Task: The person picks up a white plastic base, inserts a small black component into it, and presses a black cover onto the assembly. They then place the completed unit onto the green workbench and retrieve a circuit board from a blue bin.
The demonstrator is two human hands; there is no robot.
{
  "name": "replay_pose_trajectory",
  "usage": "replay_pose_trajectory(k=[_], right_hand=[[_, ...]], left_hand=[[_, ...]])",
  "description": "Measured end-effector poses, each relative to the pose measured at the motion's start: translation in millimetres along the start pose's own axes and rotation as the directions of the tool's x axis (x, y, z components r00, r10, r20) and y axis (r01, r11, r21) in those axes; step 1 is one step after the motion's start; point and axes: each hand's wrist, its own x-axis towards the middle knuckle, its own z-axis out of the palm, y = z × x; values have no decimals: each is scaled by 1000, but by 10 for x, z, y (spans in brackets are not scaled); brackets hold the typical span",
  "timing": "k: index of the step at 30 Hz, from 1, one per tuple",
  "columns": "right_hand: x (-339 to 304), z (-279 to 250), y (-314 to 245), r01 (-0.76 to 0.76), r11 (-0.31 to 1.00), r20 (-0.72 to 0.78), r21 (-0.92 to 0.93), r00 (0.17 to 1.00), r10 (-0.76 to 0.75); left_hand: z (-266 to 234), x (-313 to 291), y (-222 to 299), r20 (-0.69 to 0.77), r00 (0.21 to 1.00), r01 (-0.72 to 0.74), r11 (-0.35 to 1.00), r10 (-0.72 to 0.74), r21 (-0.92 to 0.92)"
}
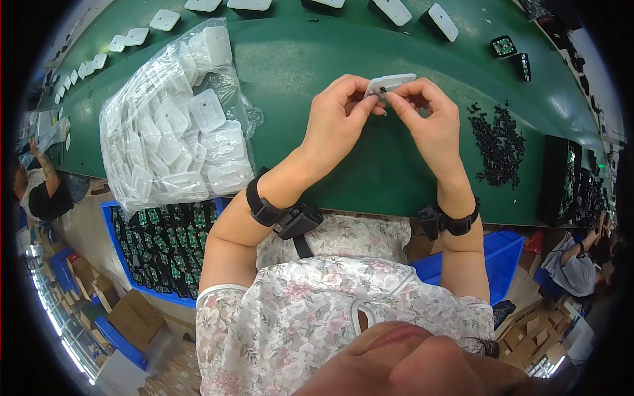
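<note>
Over the green table, my left hand [338,120] pinches a white plastic cover [393,80] by its left end, thumb below and fingers behind. A tiny black part [383,90] shows against the cover's face. My right hand [429,120] is closed at the cover's right side, its thumb and forefinger tips at the black part; how firmly they grip it is partly hidden. Left of my hands lies a clear plastic bag [254,120] full of similar white covers [208,111]. To the right is a loose pile of small black parts [498,145].
White-topped black housings [389,12] line the table's far side. Two circuit-board units [504,45] lie far right, and a black box [559,178] stands near right. Blue bins [109,221] sit below the table's front edge, one holding circuit boards. Other people work at both sides.
</note>
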Motion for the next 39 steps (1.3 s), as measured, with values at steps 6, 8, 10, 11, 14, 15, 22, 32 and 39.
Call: replay_pose_trajectory(k=[6, 8, 10, 11, 14, 15, 22, 32, 39], right_hand=[[60, -51, 67, -308, 851, 171, 425, 951, 259], [50, 21, 52, -266, 845, 131, 464, 964, 231], [19, 99, 56, -220, 838, 89, 500, 975, 203], [-6, 140, 71, -161, 896, 37, 414, 986, 161], [-35, 173, 139, -32, 965, -38, 260, 998, 43], [-38, 145, 150, 30, 976, -66, 216, 998, -16], [34, -4, 64, 85, 991, -32, 104, 996, -82], [123, -159, 147, -200, 923, 163, 329, 975, 153], [899, -1022, 613, 87, 573, -250, -815, 839, -483]], left_hand=[[75, -7, -40, -71, 972, -228, 973, 225, -37], [74, -9, -33, -65, 968, -246, 969, 244, -26], [65, -6, -34, -58, 963, -266, 964, 265, -16], [42, -2, -44, -64, 963, -263, 965, 263, -4], [19, 20, -39, -74, 973, -222, 974, 218, -49], [15, 20, -33, -76, 982, -179, 978, 172, -109], [32, -8, 13, -43, 994, -105, 978, 99, -181], [-42, 13, 97, 134, 991, -6, 992, 23, -124], [-316, 202, 16, -175, 985, 63, 925, 4, 375]])
